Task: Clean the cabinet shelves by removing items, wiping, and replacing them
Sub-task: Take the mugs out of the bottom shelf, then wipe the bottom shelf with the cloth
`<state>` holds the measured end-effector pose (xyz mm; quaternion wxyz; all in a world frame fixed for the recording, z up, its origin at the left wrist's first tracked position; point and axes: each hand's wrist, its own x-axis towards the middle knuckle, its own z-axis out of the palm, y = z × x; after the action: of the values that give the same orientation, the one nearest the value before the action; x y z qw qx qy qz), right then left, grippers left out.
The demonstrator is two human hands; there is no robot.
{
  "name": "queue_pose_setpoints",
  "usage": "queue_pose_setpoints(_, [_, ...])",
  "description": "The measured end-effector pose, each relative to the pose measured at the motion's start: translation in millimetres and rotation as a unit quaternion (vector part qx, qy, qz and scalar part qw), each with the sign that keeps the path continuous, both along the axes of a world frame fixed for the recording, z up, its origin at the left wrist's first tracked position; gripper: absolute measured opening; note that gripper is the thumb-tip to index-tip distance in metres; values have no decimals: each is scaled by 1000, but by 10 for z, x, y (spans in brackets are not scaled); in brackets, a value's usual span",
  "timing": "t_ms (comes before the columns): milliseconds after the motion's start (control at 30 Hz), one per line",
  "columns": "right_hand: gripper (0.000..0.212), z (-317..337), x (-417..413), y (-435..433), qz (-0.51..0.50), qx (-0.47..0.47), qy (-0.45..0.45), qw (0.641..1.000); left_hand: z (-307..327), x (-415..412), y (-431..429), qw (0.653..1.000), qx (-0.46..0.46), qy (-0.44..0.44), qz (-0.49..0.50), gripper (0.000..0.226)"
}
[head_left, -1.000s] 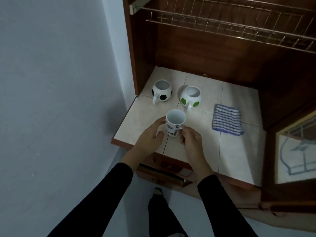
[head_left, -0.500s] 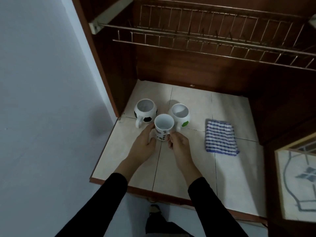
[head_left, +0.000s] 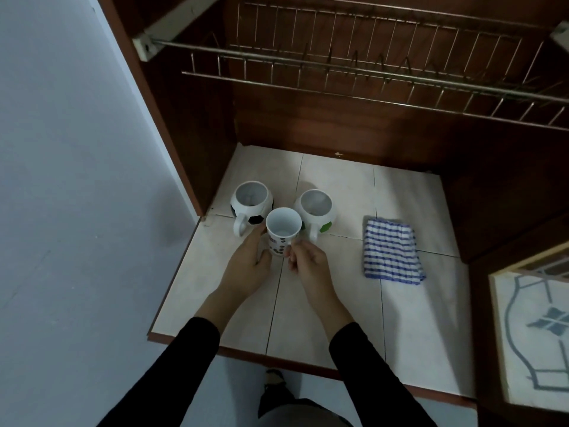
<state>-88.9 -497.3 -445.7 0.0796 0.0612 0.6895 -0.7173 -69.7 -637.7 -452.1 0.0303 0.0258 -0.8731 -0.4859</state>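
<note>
Spotted mug front and centre, white with dark dots down its side, mouth up and empty, and we have both hands on it. Our left hand wraps its fingers round the mug's left side, thumb low at the front. Our right hand has its fingers curled in tight on the mug's right side, where we'd guess the handle is, though the fingers hide it. Whether the base is down on the tiles or just off them, we can't tell from up here.

Right behind it sit two round mugs: the black-patched football mug on the left, the green-patched mug on the right, with ours tucked between and just in front. Off to the right, well apart, the blue-striped cloth lies folded flat on the tiled shelf, nobody touching it.

Above, the wire rack hangs bare. At far right, the glass cabinet door stands open.

So where are we? With the cloth parked and two mugs grouped at the back left, this reads to us as the putting-back stage, third mug joining the set. Left to do, by our reckoning: let go, deal with the cloth, and see to any other shelves
</note>
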Motion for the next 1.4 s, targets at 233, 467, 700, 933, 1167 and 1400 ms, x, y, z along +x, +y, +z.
queue_pose_setpoints(233, [34, -97, 56, 3, -31, 137, 52, 989, 23, 47, 20, 1000, 2, 1, -6, 62])
queue_pose_setpoints(467, [33, -61, 169, -76, -111, 184, 96, 972, -5, 220, 81, 996, -78, -28, 23, 57])
queue_pose_setpoints(700, [20, 121, 279, -51, -93, 158, 61, 981, 72, 347, 146, 998, -54, -41, -16, 61])
queue_pose_setpoints(933, [37, 211, 573, 232, -40, 181, 13, 983, 139, 615, 243, 997, -68, -42, -9, 60])
queue_pose_setpoints(1167, [28, 73, 1085, 752, -51, 216, 31, 975, 62, 1093, 518, 991, -111, -33, -67, 54])
queue_pose_setpoints(1400, [40, 48, 1499, 1303, 48, 384, 109, 916, 13, 1340, 857, 973, -210, -3, -93, 57])
